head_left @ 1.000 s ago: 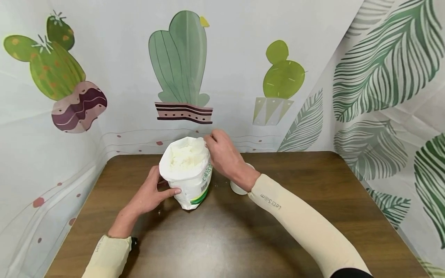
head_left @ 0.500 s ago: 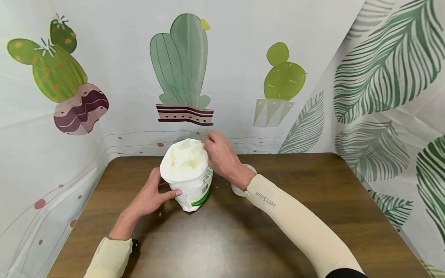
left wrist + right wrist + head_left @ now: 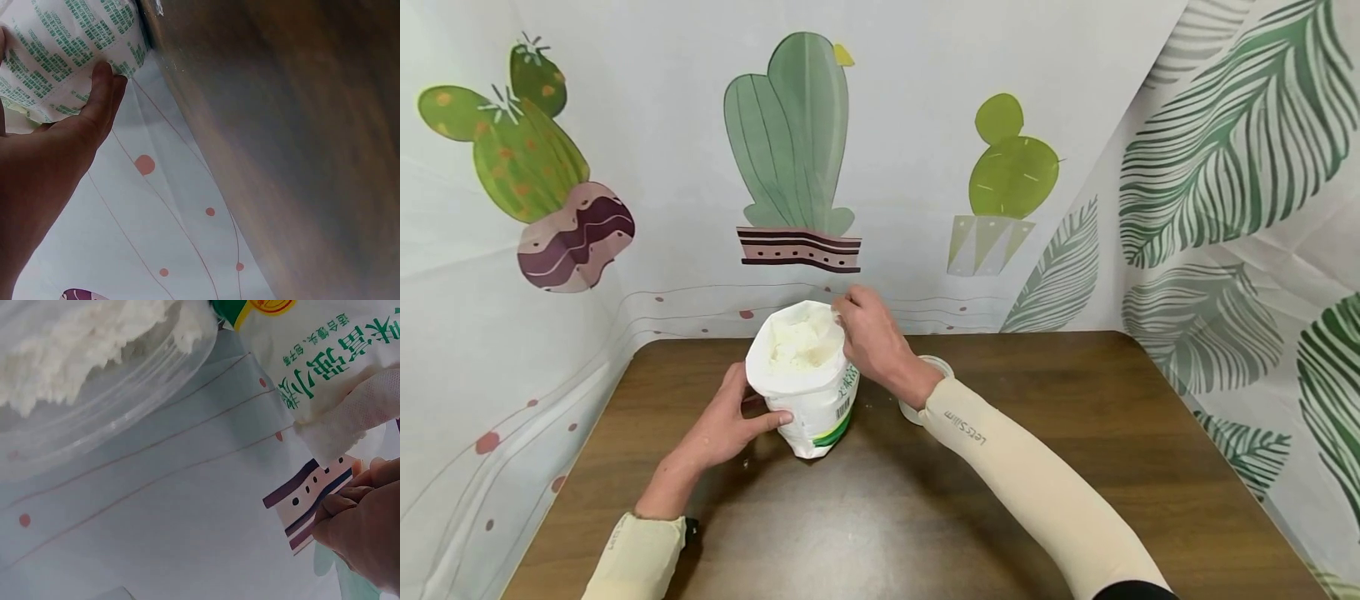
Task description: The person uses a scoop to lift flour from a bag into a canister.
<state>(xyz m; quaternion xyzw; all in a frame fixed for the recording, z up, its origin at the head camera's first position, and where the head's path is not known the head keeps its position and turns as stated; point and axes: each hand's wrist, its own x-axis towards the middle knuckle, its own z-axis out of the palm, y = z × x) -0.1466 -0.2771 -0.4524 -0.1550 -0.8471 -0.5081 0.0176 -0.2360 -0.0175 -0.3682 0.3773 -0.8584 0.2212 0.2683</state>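
Note:
A white paper flour bag (image 3: pixel 805 410) with green print stands on the table, its rim folded outward and flour (image 3: pixel 805 343) showing inside. My left hand (image 3: pixel 718 425) grips the bag's left side, thumb across the front; in the left wrist view its fingers (image 3: pixel 100 94) lie against the printed paper. At the right of the open mouth, my right hand (image 3: pixel 880 342) has curled fingers around something pale; I cannot tell what it is, as the fingers mostly hide it. A clear bowl (image 3: pixel 131 415) holding flour (image 3: pixel 69 353) sits right of the bag, partly covered by the right wrist in the head view.
The brown wooden table (image 3: pixel 850 533) reaches back to a pale cloth backdrop (image 3: pixel 910 125) printed with cacti and leaves. The bag stands close to the table's back edge. Small white specks lie on the wood beside it.
My right hand has shifted slightly left, further over the bag's mouth, and more of the bowl shows behind the wrist. The left hand keeps its grip on the bag.

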